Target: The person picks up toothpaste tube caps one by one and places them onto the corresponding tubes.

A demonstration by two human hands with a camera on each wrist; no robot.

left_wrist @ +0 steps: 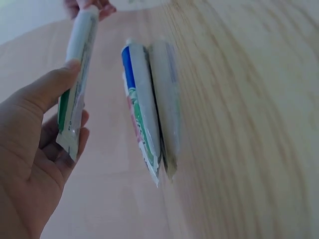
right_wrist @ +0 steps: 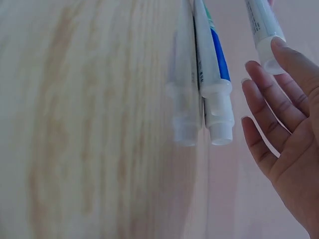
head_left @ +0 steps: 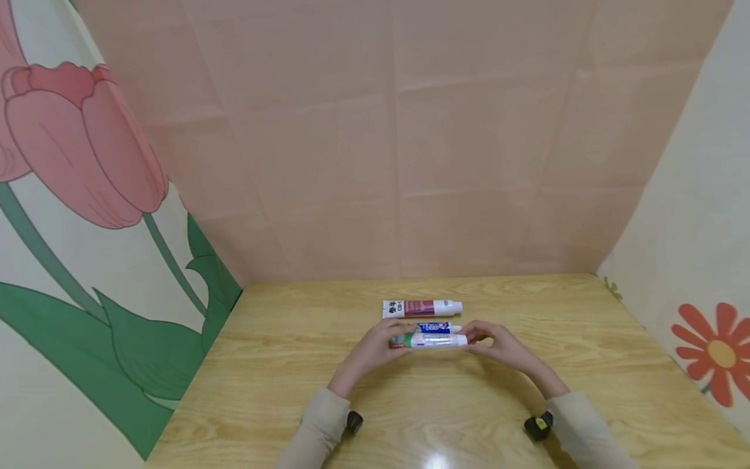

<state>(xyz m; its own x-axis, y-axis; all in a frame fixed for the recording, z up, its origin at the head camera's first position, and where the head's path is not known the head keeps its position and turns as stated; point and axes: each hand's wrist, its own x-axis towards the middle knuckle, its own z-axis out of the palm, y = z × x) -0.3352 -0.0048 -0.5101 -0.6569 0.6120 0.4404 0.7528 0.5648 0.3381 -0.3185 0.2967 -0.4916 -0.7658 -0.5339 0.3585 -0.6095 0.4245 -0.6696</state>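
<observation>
A white and green toothpaste tube [head_left: 436,341] is held level above the table between both hands. My left hand [head_left: 370,352] grips its flat green end, with the thumb along the near side in the left wrist view. At the other end, my right hand [head_left: 500,345] pinches the white cap [right_wrist: 269,62] with thumb and fingertips. Just behind it, a blue, white and green toothpaste tube [left_wrist: 142,99] lies on the table, partly hidden in the head view. Farther back lies a white and maroon toothpaste tube [head_left: 418,308], cap to the right.
The wood-grain table [head_left: 281,365] reaches back to a pink cloth backdrop [head_left: 398,163]. Walls with painted flowers [head_left: 88,143] stand at left and right. Each wrist wears a small black camera [head_left: 538,426].
</observation>
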